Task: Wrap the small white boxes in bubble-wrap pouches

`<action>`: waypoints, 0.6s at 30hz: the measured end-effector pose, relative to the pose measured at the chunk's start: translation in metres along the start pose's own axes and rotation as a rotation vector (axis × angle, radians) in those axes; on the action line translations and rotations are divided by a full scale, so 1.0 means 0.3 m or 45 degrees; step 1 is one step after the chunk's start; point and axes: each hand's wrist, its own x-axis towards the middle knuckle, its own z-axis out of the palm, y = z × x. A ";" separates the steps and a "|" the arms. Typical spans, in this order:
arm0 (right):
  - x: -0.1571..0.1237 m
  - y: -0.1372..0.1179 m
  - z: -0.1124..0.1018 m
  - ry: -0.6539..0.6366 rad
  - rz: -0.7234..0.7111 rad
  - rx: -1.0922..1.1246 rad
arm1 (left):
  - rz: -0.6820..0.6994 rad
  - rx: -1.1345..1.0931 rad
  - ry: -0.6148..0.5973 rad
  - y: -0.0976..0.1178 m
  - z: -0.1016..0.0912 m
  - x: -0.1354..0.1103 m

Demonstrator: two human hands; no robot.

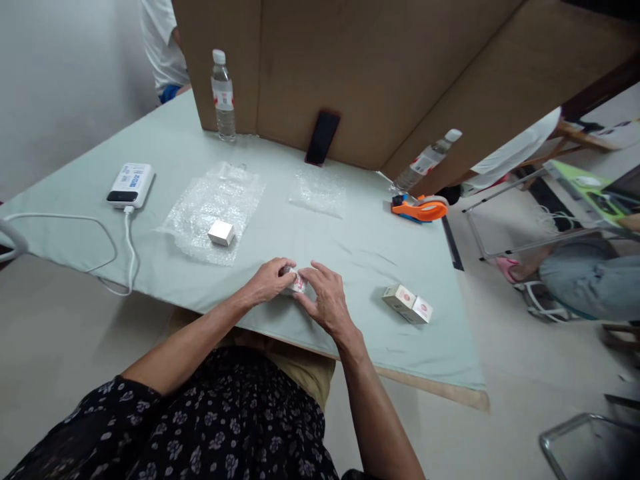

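Both my hands meet over a small white box with red print (297,284) near the table's front edge. My left hand (269,280) curls round its left end, fingers closed on it. My right hand (326,298) pinches its right end with thumb and fingers. To the left, another small white box (221,232) rests on a sheet of bubble wrap (213,207). To the right, two white boxes with red marks (407,303) lie side by side on the cloth.
A pale green cloth (350,247) covers the table. A power bank (131,185) with a white cable, two water bottles (223,95) (425,160), a dark phone (322,137), an orange tape dispenser (420,208), a second bubble wrap piece (317,192) and cardboard walls (360,67) stand around. People sit at right and far left.
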 end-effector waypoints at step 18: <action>0.027 0.026 0.009 0.080 0.010 -0.078 | 0.067 -0.257 0.075 -0.057 0.008 -0.026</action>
